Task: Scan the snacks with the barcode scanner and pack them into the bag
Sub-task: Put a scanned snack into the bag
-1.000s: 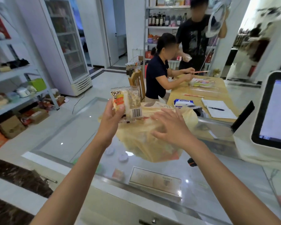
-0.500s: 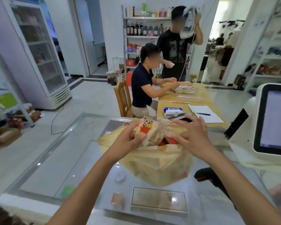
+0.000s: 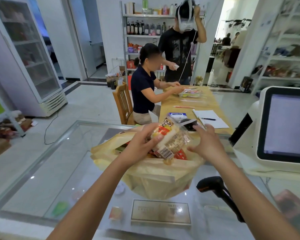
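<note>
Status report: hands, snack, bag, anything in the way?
Left hand grips snack pack at mouth of bag. Right hand open beside it. Scanner lies right of bag, not in the way.

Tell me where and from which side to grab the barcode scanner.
Take the barcode scanner by its slim handle, which slants from the bulky head back toward the person. It rests on the glass counter right of the bag, so come down from above, probably with the open right hand.

The left forearm [image 3: 97,196] and right forearm [image 3: 249,193] are bare along their whole visible length. The left hand [image 3: 139,144] and right hand [image 3: 206,144] are bare too, with slender fingers.
</note>
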